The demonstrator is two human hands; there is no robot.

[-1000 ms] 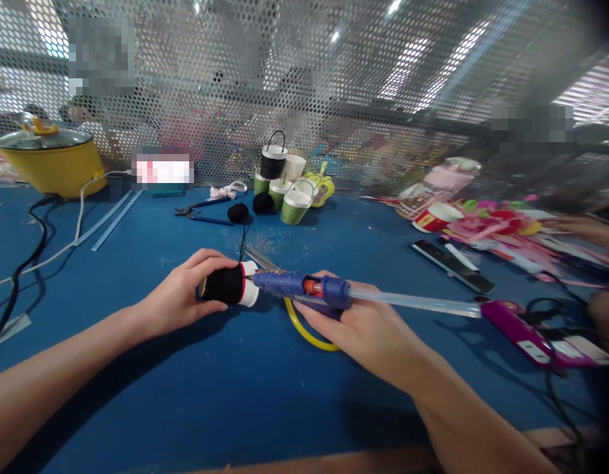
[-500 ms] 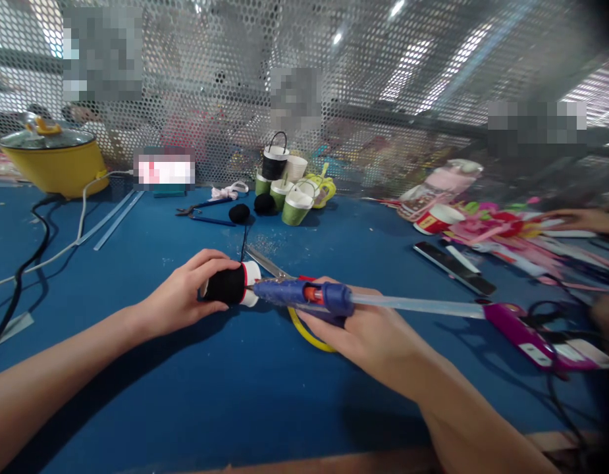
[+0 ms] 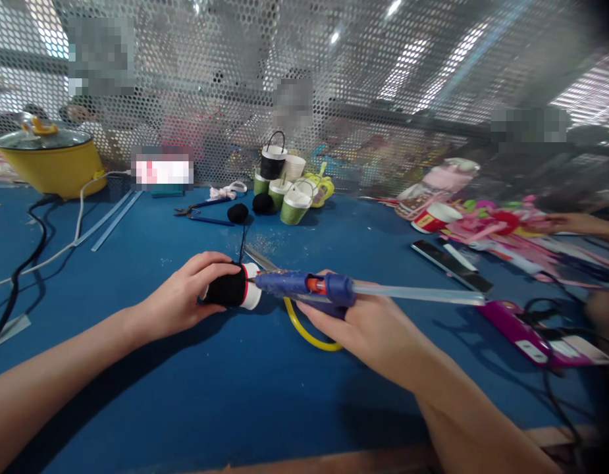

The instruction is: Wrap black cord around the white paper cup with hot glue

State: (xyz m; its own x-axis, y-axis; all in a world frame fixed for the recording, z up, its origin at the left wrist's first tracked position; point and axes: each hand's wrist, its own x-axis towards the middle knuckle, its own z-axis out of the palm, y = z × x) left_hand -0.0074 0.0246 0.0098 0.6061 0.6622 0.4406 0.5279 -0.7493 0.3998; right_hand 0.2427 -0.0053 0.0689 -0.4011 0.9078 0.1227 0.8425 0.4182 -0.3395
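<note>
Glue gun (image 3: 304, 288) is being gripped by the right hand (image 3: 368, 326), its nozzle touching the rim of the black-wrapped cup (image 3: 231, 290), which is being clasped on its side by the left hand (image 3: 178, 299); no legible writing is being shown.

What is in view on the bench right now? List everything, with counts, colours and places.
black-wrapped cup: 1, black with white rim, on its side, centre
glue gun: 1, blue, nozzle at the cup's rim
glue stick: 1, clear, out of the gun's back
yellow ring: 1, under the gun
small cups: about six, green, white, one black, far centre
black pompoms: 2, before those cups
pliers: 1, blue handles, far centre-left
pot: 1, yellow, far left
purple tool: 1, right
table: 1, blue
left hand: grips the cup
right hand: grips the gun
</note>
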